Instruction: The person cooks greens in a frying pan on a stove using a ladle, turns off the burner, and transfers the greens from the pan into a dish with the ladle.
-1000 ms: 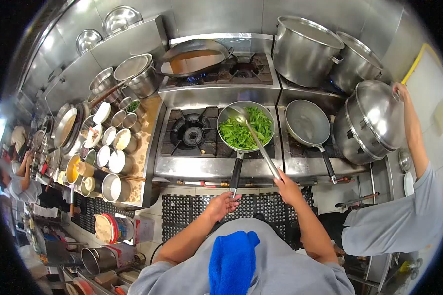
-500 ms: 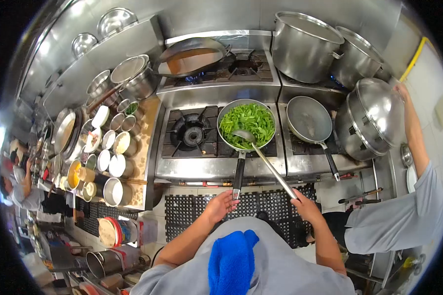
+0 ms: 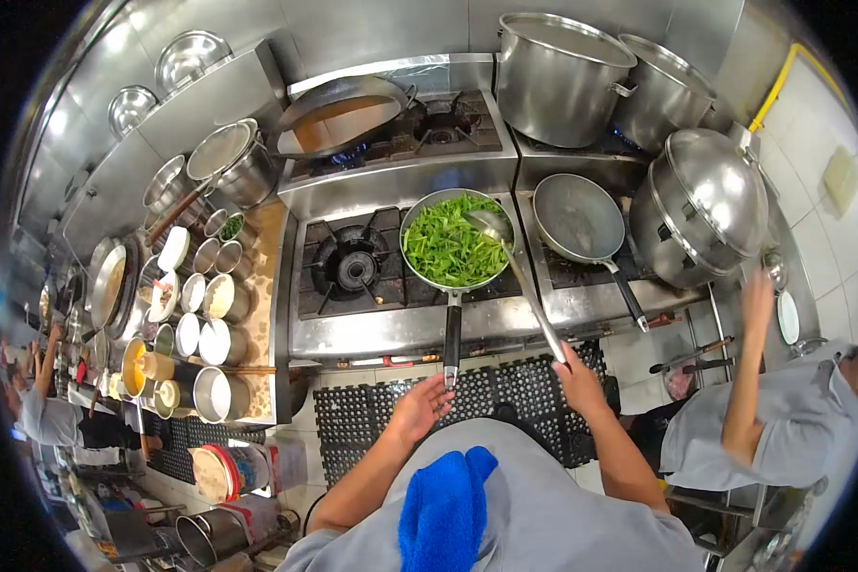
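A frying pan (image 3: 412, 212) full of chopped leafy greens (image 3: 448, 250) sits on a front burner. My right hand (image 3: 580, 383) is closed round the end of a long-handled metal ladle (image 3: 536, 310). The ladle's bowl rests on the greens at the pan's upper right. At the tip of the pan's black handle (image 3: 452, 338) is my left hand (image 3: 421, 408), palm up, fingers loosely apart and not wrapped round it. Whether its fingertips touch the handle I cannot tell. A blue cloth (image 3: 443, 515) hangs on my chest.
A second frying pan (image 3: 579, 219) stands to the right, beside a large domed steamer (image 3: 710, 205). Behind are a wok of brown liquid (image 3: 343, 124) and tall stockpots (image 3: 562, 86). Several ingredient containers (image 3: 221, 393) crowd the left counter. Another person (image 3: 763, 419) works at the right.
The ladle's bowl has moved from the lower part of the greens to the pan's upper right. The other person's arm has come down off the steamer. The view has shifted slightly.
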Motion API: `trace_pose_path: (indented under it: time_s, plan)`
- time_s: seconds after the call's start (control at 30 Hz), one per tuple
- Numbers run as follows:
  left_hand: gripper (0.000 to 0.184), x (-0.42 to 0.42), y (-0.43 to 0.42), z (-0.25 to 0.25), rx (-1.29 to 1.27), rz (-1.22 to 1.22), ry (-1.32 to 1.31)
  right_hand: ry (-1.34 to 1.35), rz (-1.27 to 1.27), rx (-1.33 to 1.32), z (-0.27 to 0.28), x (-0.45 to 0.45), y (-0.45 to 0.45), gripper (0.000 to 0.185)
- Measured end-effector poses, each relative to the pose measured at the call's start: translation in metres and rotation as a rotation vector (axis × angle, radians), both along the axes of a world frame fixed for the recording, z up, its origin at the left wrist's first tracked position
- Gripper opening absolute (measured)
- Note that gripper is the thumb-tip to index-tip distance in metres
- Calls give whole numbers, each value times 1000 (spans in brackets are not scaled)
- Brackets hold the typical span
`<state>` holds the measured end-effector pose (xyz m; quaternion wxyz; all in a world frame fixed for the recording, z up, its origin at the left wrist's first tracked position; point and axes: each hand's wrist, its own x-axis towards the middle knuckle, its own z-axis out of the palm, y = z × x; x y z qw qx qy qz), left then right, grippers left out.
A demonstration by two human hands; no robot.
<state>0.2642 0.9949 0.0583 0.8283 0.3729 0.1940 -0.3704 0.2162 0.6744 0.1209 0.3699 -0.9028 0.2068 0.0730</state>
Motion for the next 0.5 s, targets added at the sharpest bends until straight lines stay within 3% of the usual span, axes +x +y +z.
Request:
trace_pose_path:
  time_s: [0.07, 0.1, 0.17, 0.27, 0.37, 0.5]
  plan:
    - [35, 0, 1, 0, -14, -7, -5, 73, -6, 44, -12, 16, 22, 51]
    - [36, 2, 2, -3, -22, -8, -7, -87, 45, 43, -35, 22, 29, 50]
    - [36, 2, 1, -7, -31, -5, -7, 46, 95, 130, -32, 32, 35, 51]
    - [38, 8, 6, -9, -64, -56, -15, 246, 74, 167, 27, 23, 28, 51]
    - [39, 8, 5, -7, -39, -35, -7, 150, 152, 88, -8, 9, -7, 51]
    - [38, 4, 4, -10, -30, -2, 26, 3, 143, -106, -41, 31, 30, 50]
